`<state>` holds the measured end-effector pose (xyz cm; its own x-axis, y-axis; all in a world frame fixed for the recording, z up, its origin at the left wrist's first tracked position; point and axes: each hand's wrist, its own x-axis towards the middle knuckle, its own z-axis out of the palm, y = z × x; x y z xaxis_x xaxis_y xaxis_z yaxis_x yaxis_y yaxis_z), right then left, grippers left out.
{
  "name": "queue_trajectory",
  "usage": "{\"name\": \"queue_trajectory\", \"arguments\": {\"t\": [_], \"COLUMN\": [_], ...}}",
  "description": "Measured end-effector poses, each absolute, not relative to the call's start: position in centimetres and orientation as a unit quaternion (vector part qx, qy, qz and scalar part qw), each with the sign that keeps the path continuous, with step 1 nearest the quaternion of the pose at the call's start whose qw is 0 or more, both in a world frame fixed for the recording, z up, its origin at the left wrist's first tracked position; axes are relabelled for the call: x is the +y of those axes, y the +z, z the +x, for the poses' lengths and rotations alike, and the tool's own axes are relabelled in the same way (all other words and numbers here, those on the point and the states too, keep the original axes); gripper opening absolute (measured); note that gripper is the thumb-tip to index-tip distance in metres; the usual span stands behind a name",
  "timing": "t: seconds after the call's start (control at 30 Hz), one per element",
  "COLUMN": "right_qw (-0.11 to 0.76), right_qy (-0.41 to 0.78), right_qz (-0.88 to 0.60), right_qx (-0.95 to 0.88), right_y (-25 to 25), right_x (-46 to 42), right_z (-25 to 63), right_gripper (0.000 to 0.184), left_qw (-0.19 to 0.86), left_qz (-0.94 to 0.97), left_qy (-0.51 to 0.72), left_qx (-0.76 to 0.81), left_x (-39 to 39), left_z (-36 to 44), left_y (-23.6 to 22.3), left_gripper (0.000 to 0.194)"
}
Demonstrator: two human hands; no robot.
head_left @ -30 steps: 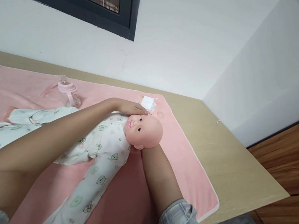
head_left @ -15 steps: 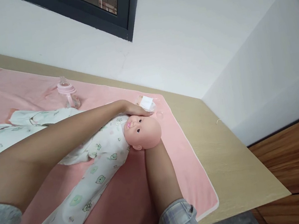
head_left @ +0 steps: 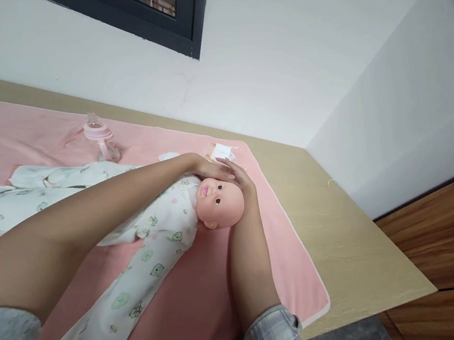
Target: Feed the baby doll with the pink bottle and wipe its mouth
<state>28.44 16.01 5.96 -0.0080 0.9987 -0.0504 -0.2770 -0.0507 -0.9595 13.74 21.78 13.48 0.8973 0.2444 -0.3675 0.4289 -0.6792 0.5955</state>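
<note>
A baby doll (head_left: pixel 220 203) in white printed clothes (head_left: pixel 173 208) lies face up on a pink mat (head_left: pixel 292 273), its head toward the right. My left hand (head_left: pixel 210 169) reaches across the doll's chest to the far side of its head, fingers against it. My right forearm passes under and behind the head. My right hand (head_left: pixel 241 172) curves round the head's far side, its fingers long and meeting my left fingertips. Between them my hands cradle the head; the palms are hidden. Just beyond lies a small clear packet with a white label (head_left: pixel 221 151).
A clear baby bottle with a pink collar and handle (head_left: pixel 100 140) stands on the mat beyond the doll's legs. A small white item (head_left: pixel 169 156) lies past my left wrist. The wooden tabletop (head_left: pixel 329 234) meets the white wall (head_left: pixel 264 74) under a dark window frame (head_left: pixel 186 29).
My right hand has come into view beyond the doll's head, its fingers now beside my left hand. The head has shifted slightly right, and the small white item past my left wrist now shows.
</note>
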Motion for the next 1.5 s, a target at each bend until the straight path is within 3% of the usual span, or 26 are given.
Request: {"name": "queue_trajectory", "arguments": {"t": [0.2,0.47,0.83,1.1,1.33,1.5], "right_qw": [0.571,0.576,0.609,0.612,0.616,0.688], "right_qy": [0.628,0.661,0.629,0.553,0.554,0.387], "right_qz": [-0.39,-0.35,-0.305,-0.404,-0.389,-0.471], "right_qx": [-0.357,-0.331,-0.374,-0.395,-0.403,-0.393], "right_y": [4.6,2.9,1.9,3.5,4.9,7.0], "right_x": [18.8,19.3,19.5,19.2,18.0,19.9], "right_z": [31.9,31.4,30.1,29.6,31.0,32.8], "right_gripper": [0.025,0.034,0.038,0.039,0.036,0.023], "left_qw": [0.291,0.118,0.147,0.148,0.16,0.152], "left_qz": [0.925,0.946,0.926,0.923,0.917,0.922], "left_qy": [-0.131,0.034,0.026,0.043,0.057,0.069], "left_qx": [0.206,0.299,0.347,0.353,0.362,0.349], "left_x": [22.2,20.6,18.1,18.3,18.0,18.0], "left_z": [13.4,7.6,3.1,1.4,0.2,-0.6], "left_y": [15.0,17.8,17.1,17.9,18.5,18.8], "left_gripper": [0.059,0.044,0.049,0.046,0.044,0.046]}}
